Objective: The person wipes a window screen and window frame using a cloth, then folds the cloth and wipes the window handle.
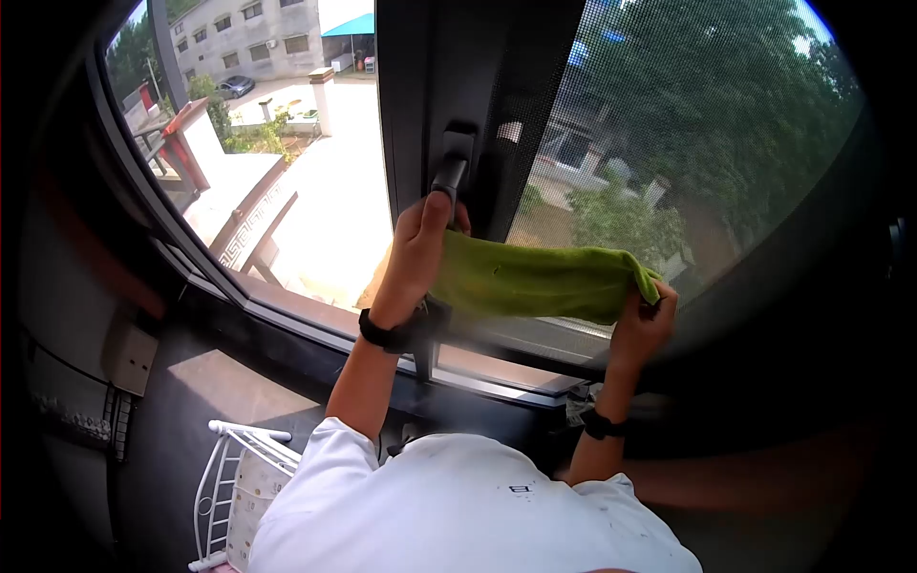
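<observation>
A green cloth [535,279] is stretched between my two hands in front of the window frame. My left hand [417,250] is closed at the cloth's left end, with its thumb and fingertips about the lower end of the black window handle [451,172]. How much of the handle lies inside that grip is hidden. At the cloth's right end, my right hand [647,325] pinches a folded corner between thumb and fingers. Both wrists wear black bands.
Behind the cloth stand the black window frame [497,115] and a mesh screen [707,143]. Daylight comes through the glass on the left, showing a yard and a building [244,43]. A white metal rack [215,497] stands at the lower left, near my white shirt [458,506].
</observation>
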The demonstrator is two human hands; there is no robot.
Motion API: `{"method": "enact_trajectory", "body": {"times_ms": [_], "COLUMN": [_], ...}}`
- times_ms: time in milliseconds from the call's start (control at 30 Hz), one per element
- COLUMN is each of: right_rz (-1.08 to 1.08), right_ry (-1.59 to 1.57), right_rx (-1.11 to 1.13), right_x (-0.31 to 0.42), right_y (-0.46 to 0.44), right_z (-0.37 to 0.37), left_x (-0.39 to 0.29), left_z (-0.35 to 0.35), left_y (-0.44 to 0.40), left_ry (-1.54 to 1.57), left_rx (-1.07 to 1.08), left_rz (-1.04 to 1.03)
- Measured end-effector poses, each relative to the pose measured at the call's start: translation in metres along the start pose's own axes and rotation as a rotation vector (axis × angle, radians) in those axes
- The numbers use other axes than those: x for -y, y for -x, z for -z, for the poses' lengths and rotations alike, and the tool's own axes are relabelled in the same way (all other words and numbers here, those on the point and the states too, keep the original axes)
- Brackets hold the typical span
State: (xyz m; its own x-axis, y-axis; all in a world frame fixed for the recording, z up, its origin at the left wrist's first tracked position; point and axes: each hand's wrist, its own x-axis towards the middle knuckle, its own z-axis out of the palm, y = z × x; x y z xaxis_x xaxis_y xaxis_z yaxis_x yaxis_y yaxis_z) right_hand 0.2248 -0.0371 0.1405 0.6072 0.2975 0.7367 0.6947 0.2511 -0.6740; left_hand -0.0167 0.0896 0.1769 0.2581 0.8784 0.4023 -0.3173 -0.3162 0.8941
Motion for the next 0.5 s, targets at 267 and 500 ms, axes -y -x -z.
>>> {"method": "enact_trajectory", "body": {"times_ms": [267,500], "right_rz": [-0.046,-0.139], "right_ry": [0.110,-0.071], "right_rx": [0.127,0.062], "right_x": [-0.026,-0.004], "right_y": [0.028,0.007], "right_z": [0.001,0.009], "left_x": [0.022,-0.003], "left_z": [0.000,-0.002], "left_y": [0.008,0.004], "left_ry": [0.040,-0.015], "left_rx": [-0.020,0.009], "left_rz": [0.040,-0.025]}}
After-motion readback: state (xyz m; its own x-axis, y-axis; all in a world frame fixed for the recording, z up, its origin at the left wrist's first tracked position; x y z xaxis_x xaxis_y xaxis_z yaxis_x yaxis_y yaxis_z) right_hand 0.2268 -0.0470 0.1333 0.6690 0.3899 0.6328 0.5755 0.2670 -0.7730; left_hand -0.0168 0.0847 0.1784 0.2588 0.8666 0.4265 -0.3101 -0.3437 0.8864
